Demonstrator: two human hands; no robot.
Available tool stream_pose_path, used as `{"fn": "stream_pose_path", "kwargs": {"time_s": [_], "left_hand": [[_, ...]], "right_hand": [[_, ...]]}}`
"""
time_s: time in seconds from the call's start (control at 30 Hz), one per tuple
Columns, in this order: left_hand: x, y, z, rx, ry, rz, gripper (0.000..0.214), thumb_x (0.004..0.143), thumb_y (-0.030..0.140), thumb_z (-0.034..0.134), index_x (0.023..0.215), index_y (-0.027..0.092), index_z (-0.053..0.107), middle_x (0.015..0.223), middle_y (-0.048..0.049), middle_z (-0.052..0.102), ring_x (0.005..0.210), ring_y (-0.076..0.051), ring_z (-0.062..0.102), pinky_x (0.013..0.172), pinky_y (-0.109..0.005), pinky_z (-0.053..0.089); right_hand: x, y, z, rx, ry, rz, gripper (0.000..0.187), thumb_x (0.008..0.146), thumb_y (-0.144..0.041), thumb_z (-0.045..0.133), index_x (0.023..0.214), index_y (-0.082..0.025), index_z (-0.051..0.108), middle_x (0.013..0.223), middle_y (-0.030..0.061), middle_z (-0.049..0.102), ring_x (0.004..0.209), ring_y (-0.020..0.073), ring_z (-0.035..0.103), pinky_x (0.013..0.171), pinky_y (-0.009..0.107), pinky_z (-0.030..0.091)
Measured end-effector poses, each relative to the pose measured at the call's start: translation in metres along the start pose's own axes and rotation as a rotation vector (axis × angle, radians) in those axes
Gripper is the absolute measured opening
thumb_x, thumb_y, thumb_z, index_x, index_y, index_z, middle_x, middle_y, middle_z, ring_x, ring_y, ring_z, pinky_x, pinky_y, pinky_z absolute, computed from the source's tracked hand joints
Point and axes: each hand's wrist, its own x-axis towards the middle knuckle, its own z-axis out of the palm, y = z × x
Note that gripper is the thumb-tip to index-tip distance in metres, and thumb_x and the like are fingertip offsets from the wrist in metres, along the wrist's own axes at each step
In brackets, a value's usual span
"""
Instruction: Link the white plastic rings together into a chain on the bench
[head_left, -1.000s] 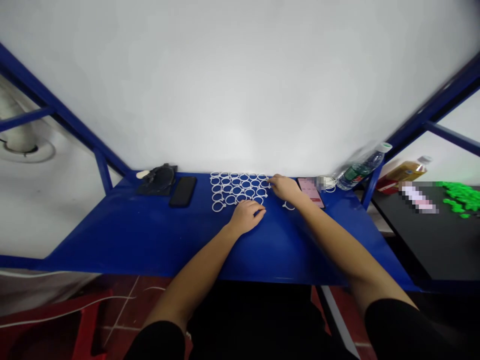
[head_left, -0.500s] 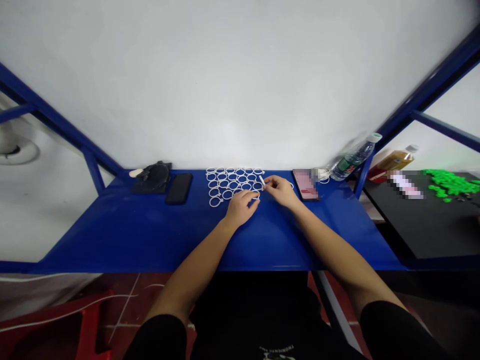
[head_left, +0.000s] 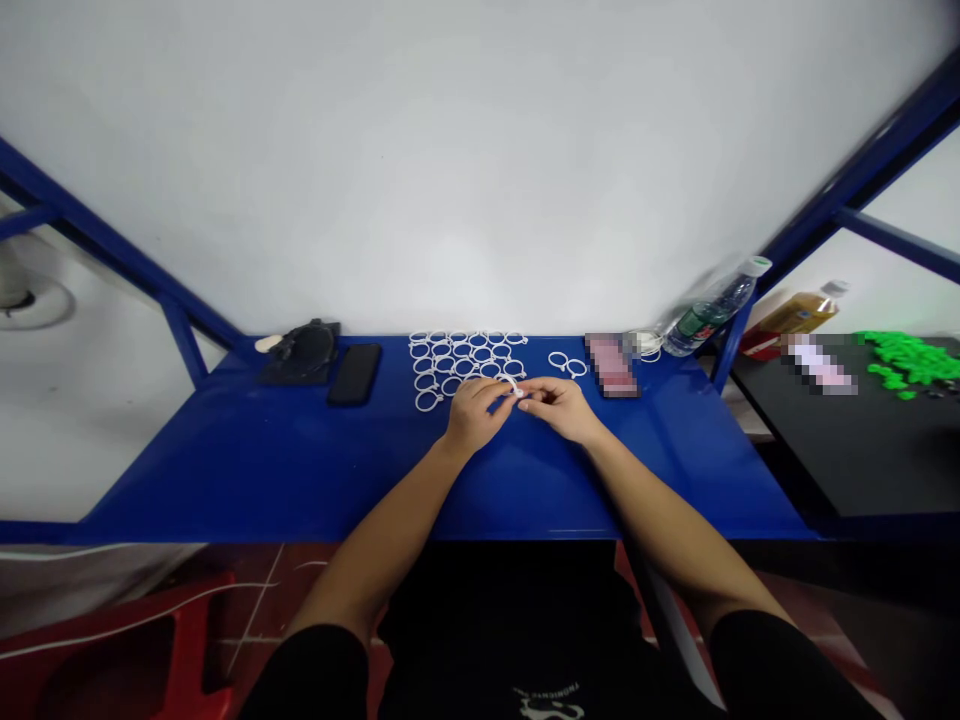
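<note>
Several white plastic rings (head_left: 457,360) lie linked in a flat mesh on the blue table (head_left: 300,460), near the back wall. My left hand (head_left: 472,412) and my right hand (head_left: 559,405) meet just in front of the mesh. Both pinch one small white ring (head_left: 516,390) between their fingertips at the mesh's near right corner. Two loose white rings (head_left: 566,363) lie on the table to the right of the mesh, apart from my hands.
A black phone (head_left: 355,373) and a dark pouch (head_left: 304,350) lie at the back left. A phone with a lit screen (head_left: 611,363) and a clear water bottle (head_left: 709,310) sit at the back right. Green pieces (head_left: 904,360) are piled on a black table to the right.
My right hand drew back from the mesh's far right edge toward me and met my left hand. Both now pinch one white ring. Two loose rings show where my right hand was.
</note>
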Motion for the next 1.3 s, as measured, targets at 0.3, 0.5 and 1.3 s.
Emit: {"fn": "stream_pose_path", "kwargs": {"time_s": [0.3,0.5,1.3], "left_hand": [[0.000,0.003,-0.001,-0.066,-0.025,0.012,0.015,0.101,0.031,0.063,0.102,0.023,0.075,0.091,-0.0041,0.080,0.080,-0.018,0.074,0.081,-0.037,0.054],[-0.002,0.008,0.000,-0.129,-0.063,-0.038,0.018,0.100,0.031,0.063,0.090,0.024,0.076,0.089,-0.0031,0.080,0.082,-0.018,0.074,0.079,-0.037,0.056],[-0.005,-0.020,0.008,0.170,-0.369,-0.140,0.019,0.092,0.026,0.075,0.111,0.023,0.078,0.113,-0.0084,0.072,0.108,-0.028,0.063,0.095,-0.046,0.050]], "right_hand": [[-0.008,-0.013,-0.003,-0.501,0.018,-0.325,0.029,0.105,-0.040,0.055,0.114,-0.025,0.078,0.101,0.0078,0.079,0.088,0.0202,0.072,0.082,0.034,0.057],[-0.011,-0.009,-0.006,-0.616,-0.037,-0.371,0.032,0.108,-0.038,0.048,0.114,-0.023,0.075,0.101,0.0091,0.078,0.091,0.0208,0.072,0.086,0.034,0.057],[0.004,-0.006,-0.038,-1.105,0.034,0.095,0.017,0.096,-0.038,0.065,0.096,-0.023,0.072,0.091,0.0047,0.076,0.079,0.0203,0.068,0.064,0.029,0.038]]}}
